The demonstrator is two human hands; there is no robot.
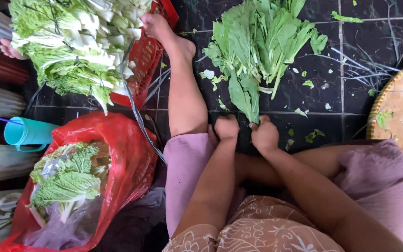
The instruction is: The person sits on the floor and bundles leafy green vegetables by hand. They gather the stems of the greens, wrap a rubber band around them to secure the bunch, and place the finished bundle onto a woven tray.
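Observation:
A bunch of leafy greens (262, 42) lies on the dark tiled floor in front of me. One large green leaf (246, 95) hangs toward me from the bunch. My left hand (226, 127) and my right hand (263, 134) are both closed near that leaf's lower tip, close side by side. My right hand grips the leaf's end. My left hand is a fist just left of it; whether it holds part of the leaf is hidden. My left leg (183, 88) stretches out beside the greens.
A red crate (146, 58) piled with pale cabbage bundles (75, 42) sits at the upper left. A red plastic bag (127, 163) holds more cabbage. A teal cup (26, 133) lies left. A woven round tray (399, 116) is at right. Leaf scraps dot the floor.

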